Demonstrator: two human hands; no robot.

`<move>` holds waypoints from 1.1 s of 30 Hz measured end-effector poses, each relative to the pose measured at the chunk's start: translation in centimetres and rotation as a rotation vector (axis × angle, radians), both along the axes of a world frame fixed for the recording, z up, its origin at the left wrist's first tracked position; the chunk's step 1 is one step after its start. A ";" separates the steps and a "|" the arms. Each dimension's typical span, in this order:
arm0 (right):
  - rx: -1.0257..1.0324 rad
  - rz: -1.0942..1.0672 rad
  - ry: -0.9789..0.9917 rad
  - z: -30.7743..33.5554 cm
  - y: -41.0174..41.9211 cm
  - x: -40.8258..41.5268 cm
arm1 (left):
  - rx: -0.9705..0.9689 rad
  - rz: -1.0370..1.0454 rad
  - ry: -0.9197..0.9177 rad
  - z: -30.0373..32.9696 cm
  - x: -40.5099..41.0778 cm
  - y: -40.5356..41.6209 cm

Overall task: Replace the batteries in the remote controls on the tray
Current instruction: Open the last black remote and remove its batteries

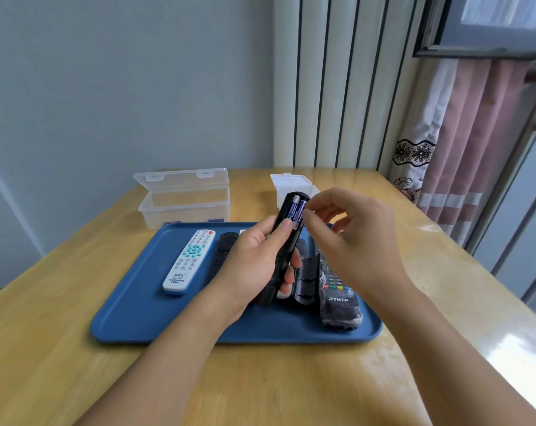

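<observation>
Above the blue tray (pixel 131 312), left hand (pixel 254 256) grips a black remote (pixel 286 238) back side up, cover off, two batteries (pixel 296 210) showing in the bay at its far end. Right hand (pixel 352 229) sits just right of the bay, fingers curled, fingertip (pixel 306 215) at the right-hand battery; can't tell if it's pinching or just touching.

Judgement: step is either seating or pulling that battery, not clear which. To do it well: keep the remote steady in the left hand, work the cell against its spring end, then tip the free end in or out. Check polarity marks in the bay before pressing flat.

On the tray: white remote (pixel 189 261) at left, face up; another black remote (pixel 337 290) at right, wrapped in film; a loose black part (pixel 305 276) between it and the left hand, likely the cover. Two clear boxes (pixel 183 198) stand open on the table (pixel 45 348) beyond the tray; their contents aren't readable.
</observation>
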State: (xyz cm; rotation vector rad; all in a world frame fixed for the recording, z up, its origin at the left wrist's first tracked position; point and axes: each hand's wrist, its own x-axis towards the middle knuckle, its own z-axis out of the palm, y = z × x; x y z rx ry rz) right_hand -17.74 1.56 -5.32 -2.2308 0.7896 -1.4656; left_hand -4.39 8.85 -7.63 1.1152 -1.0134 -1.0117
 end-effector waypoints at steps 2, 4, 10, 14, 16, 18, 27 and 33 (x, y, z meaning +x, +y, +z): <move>-0.002 -0.010 -0.012 -0.1 0.0 0.1 | -0.003 -0.006 -0.004 0.0 -0.1 0.0; -0.007 -0.026 -0.002 -0.2 -0.1 0.1 | -0.001 -0.013 -0.011 -0.1 -0.1 0.0; -0.047 -0.056 -0.009 -0.4 -0.5 0.1 | 0.001 -0.035 -0.019 -0.3 -0.2 -0.1; -0.064 -0.056 -0.007 -0.6 -0.6 0.2 | 0.001 -0.043 -0.039 -0.4 -0.3 -0.2; -0.060 -0.055 0.001 -0.7 -0.7 0.3 | -0.001 -0.047 -0.045 -0.5 -0.4 -0.2; -0.060 -0.053 0.013 -0.7 -0.8 0.3 | -0.007 -0.046 -0.052 -0.6 -0.5 -0.2; 0.006 0.005 -0.062 -1.4 -1.1 0.5 | -0.064 0.038 -0.241 -1.2 -0.7 -0.6; 0.100 0.016 -0.093 -2.1 -1.1 0.9 | -0.065 0.094 -0.374 -1.5 -0.4 -0.6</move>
